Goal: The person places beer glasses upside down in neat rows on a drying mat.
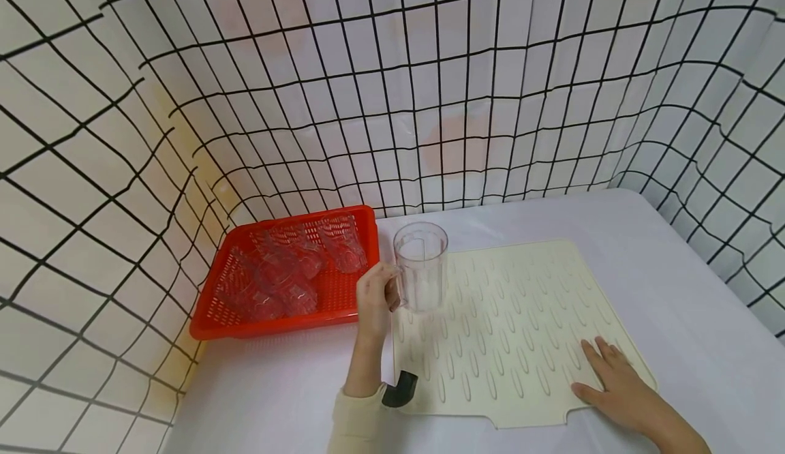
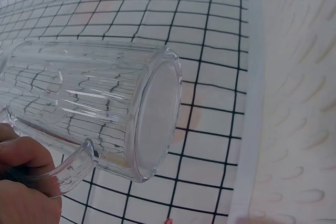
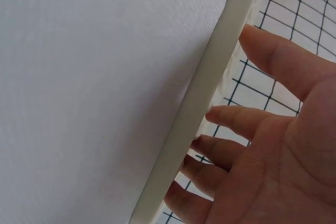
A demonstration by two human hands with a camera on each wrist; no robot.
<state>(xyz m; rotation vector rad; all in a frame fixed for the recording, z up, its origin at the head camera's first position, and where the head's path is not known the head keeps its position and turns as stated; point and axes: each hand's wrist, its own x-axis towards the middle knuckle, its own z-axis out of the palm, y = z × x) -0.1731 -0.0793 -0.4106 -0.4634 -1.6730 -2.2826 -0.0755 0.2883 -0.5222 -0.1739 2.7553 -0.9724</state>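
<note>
A clear plastic mug [image 1: 422, 273] is upright over the left edge of a cream drying mat [image 1: 509, 331] with raised oval ridges. My left hand [image 1: 375, 290] grips the mug by its handle, fingers curled through it. In the left wrist view the mug's base [image 2: 157, 121] shows with a gap between it and the mat. On the mat's right front part rests my right hand [image 1: 622, 389], fingers spread and fairly straight. The right wrist view shows its fingertips touching the mat's surface beside the pale edge [image 3: 197, 93].
A red plastic basket [image 1: 343, 314] stands at the back left, holding several clear mugs [image 1: 285, 277] lying on their sides. A white cloth [image 1: 276, 386] covers the table. Black-grid white curtains [image 1: 368, 93] enclose the back and sides.
</note>
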